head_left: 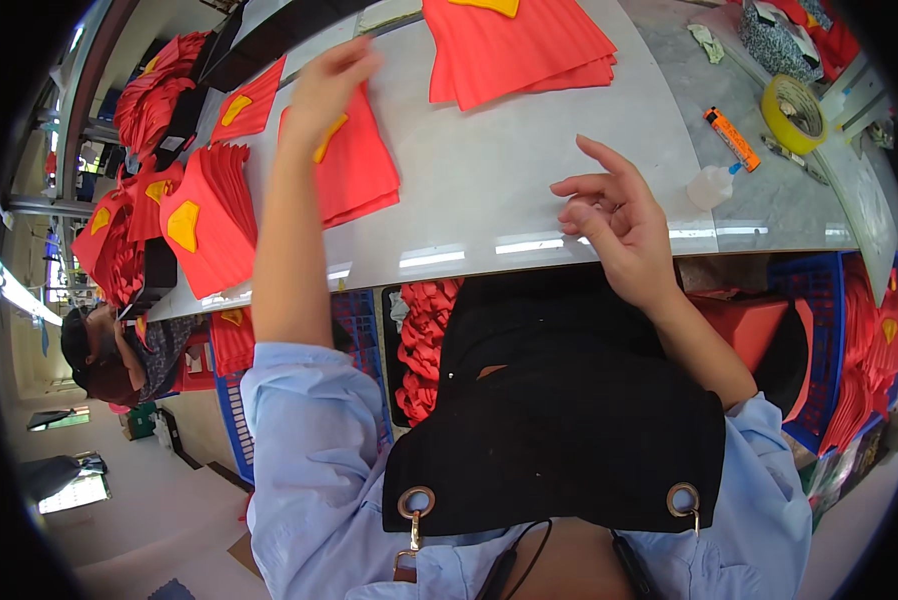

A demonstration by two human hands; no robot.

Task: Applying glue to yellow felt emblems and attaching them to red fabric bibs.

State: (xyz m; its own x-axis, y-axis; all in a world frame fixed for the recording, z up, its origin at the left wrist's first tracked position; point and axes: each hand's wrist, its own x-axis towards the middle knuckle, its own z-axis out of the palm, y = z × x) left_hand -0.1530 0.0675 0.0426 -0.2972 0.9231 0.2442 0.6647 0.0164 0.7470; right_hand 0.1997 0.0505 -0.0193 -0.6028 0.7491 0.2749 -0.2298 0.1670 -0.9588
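My left hand (pixel 331 88) reaches over the table's far left side. Its fingers are loosely stretched out, somewhat blurred, and nothing shows in them. Beneath and beside it lies a small stack of red fabric pieces (pixel 367 165) with a yellow patch, partly covered by my hand and wrist. My right hand (pixel 619 225) hovers above the near part of the table (pixel 489 180), fingers half curled and apart, holding nothing. Further off, at the top middle, a larger stack of red fabric pieces (pixel 519 55) lies fanned out, with a yellow patch at its far end.
More red stacks (pixel 209 215) line the left side. On the right are an orange tube (pixel 732 138), a small white bottle (pixel 711 187) and yellow tape (pixel 794 112). Blue crates (pixel 809 275) and a bin of red cloth (pixel 429 340) stand below. Another person (pixel 119 350) sits at left.
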